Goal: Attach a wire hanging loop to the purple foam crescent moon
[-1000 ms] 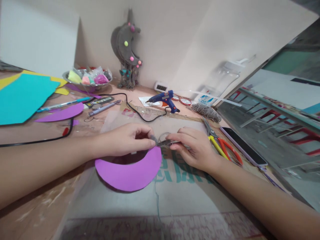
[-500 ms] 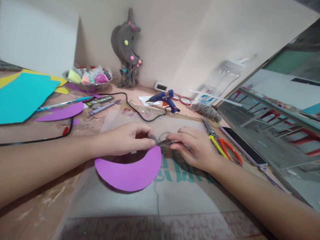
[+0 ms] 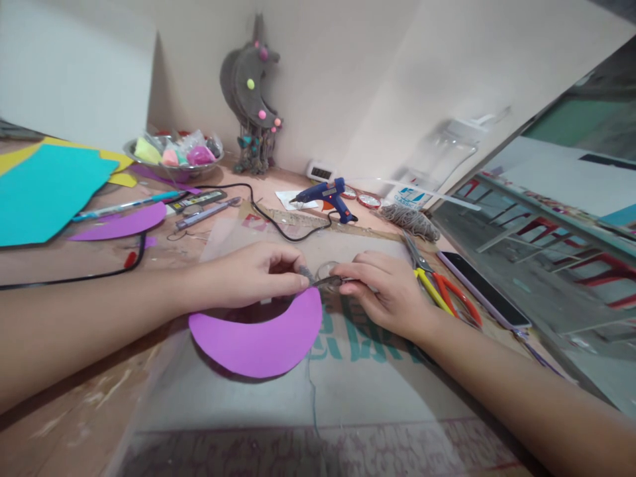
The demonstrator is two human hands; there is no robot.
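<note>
My left hand [image 3: 263, 275] pinches the upper right tip of a purple paper crescent [image 3: 258, 344], curved side down. A bit of grey yarn [image 3: 305, 271] shows at its fingertips. From the right, my right hand [image 3: 382, 288] grips a thin dark pointed metal tool [image 3: 328, 281], its kind partly hidden by the fingers. The tool's tip meets the crescent's corner beside my left thumb. Just behind it lies a small clear ring-shaped thing [image 3: 328, 268]. A printed translucent sheet [image 3: 238, 411] is under both hands.
A blue glue gun [image 3: 328, 195] stands behind my hands, its black cord running left. Scissors [image 3: 442, 281], a phone [image 3: 481, 288] and a grey yarn bundle [image 3: 410, 222] lie right. Leftward are a metal bowl [image 3: 173, 172], pens and coloured paper. A decorated grey moon [image 3: 248, 86] stands behind.
The crescent and the tool's tip have shifted up very slightly. Both hands keep their grip in nearly the same place.
</note>
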